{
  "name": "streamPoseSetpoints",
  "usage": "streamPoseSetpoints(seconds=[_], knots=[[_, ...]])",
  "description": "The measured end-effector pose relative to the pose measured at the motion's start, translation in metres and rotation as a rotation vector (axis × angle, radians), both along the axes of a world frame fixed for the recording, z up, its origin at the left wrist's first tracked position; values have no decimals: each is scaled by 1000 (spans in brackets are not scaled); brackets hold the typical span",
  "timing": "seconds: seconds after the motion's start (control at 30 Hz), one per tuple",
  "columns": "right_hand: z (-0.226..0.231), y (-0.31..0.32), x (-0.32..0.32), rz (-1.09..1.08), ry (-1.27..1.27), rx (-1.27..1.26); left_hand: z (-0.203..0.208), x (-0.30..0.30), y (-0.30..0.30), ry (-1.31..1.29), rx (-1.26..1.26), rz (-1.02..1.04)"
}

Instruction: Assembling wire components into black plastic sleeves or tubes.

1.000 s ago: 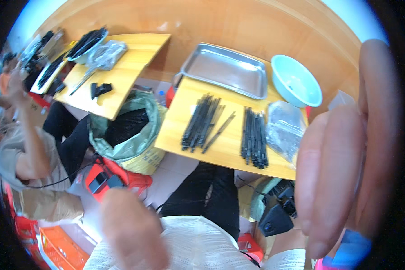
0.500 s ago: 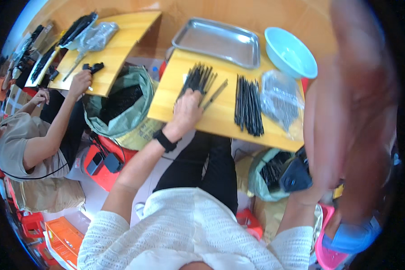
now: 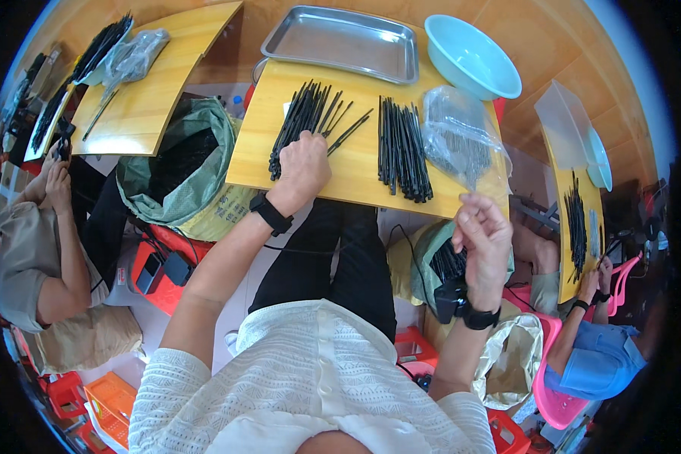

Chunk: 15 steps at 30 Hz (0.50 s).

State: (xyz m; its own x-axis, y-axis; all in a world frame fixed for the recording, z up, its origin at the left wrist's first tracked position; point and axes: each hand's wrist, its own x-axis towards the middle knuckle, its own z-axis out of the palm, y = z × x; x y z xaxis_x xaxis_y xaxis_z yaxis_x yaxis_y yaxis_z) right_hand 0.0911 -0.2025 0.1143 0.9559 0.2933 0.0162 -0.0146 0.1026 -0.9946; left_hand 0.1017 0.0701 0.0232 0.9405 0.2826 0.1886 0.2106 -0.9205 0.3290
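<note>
A loose pile of thin black sticks (image 3: 302,113) lies fanned out on the left part of my wooden table. My left hand (image 3: 304,166) rests at the near end of this pile, its fingers curled closed around some of the sticks; the fingertips are partly hidden. A few sticks splay out to its right. A neater row of black sticks (image 3: 404,155) lies right of it, beside a clear plastic bag (image 3: 465,132) with thin grey pieces inside. Just off the table's front right edge, my right hand (image 3: 480,238) is raised with loosely bent fingers apart, holding nothing visible.
At the table's (image 3: 249,163) far edge sit a metal tray (image 3: 340,45) and a light blue basin (image 3: 473,57). Sacks of black pieces stand left (image 3: 140,185) and right (image 3: 423,261) below. Co-workers sit at tables on the left (image 3: 30,257) and right (image 3: 590,363).
My right hand has dropped from large and blurred, close to the camera, down to the table's front right edge. The left hand stays at the pile. The left co-worker's hand has drawn back from their table.
</note>
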Motion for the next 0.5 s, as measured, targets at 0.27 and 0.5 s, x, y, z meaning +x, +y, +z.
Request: streamPoseSetpoints(seconds=[0.27,0.5], knots=[[-44,1,-17,-88,194,7,-12,2,14,-75,-49,48],[-61,29,-22,-30,196,-39,-3,7,19,-137,-194,-17]])
